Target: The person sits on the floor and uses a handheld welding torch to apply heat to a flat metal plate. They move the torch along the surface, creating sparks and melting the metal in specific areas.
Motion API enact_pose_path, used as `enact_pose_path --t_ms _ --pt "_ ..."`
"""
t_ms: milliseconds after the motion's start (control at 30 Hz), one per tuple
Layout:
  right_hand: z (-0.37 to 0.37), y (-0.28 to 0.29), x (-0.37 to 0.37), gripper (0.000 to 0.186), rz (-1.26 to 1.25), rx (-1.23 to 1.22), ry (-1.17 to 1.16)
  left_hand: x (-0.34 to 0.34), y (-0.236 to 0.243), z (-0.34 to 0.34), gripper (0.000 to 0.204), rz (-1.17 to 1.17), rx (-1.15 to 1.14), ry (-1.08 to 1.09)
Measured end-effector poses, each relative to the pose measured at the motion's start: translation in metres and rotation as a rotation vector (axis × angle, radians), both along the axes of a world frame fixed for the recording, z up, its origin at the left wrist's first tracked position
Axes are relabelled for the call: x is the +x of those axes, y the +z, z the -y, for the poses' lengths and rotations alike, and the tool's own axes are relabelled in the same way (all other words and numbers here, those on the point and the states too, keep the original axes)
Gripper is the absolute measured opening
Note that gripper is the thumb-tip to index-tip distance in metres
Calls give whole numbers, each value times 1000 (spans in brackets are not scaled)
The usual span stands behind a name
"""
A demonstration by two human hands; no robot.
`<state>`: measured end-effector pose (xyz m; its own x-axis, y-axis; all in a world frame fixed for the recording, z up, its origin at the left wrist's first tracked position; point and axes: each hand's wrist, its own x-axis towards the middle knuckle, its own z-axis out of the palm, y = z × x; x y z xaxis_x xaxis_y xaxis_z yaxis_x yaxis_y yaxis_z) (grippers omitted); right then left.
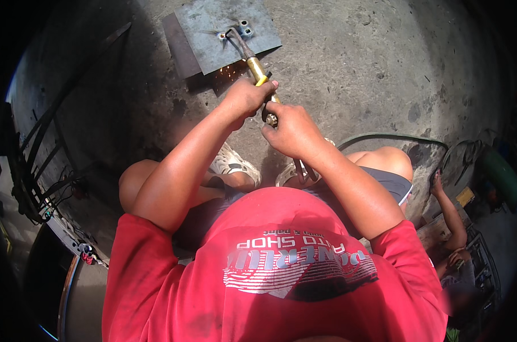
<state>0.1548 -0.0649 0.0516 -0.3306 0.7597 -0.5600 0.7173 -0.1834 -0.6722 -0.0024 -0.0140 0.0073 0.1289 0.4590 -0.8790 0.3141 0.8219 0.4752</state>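
Gripping a brass cutting torch [257, 69] with both hands — left hand [246, 98] closed round the handle, right hand [288, 130] clamped behind — its tip on the steel plate [224, 31] near the plate's middle, sparks at the near edge.

Both forearms are reaching forward from the lower edge, converging toward the far centre. The left hand [246, 97] is sitting slightly farther out, its fingers curled closed in a grip with the thumb pointing right. The right hand [290, 130] is sitting nearer, just beside the left hand, knuckles up and fingers wrapped shut.
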Motion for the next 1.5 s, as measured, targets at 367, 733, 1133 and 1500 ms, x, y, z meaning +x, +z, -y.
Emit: enact_pose_path --t_ms 367,733,1133,1500 --pt "1 1 0 33 -6 -4 1 -1 1 -1 36 -7 -42 -49" --pt "4 0 1 29 3 2 9 1 -2 5 36 -10 13 -22" --pt "5 3 0 28 1 -15 2 -1 -1 5 38 -16 -5 -26" --pt "7 -1 -1 29 -15 8 10 -2 0 6 37 -42 1 -36"
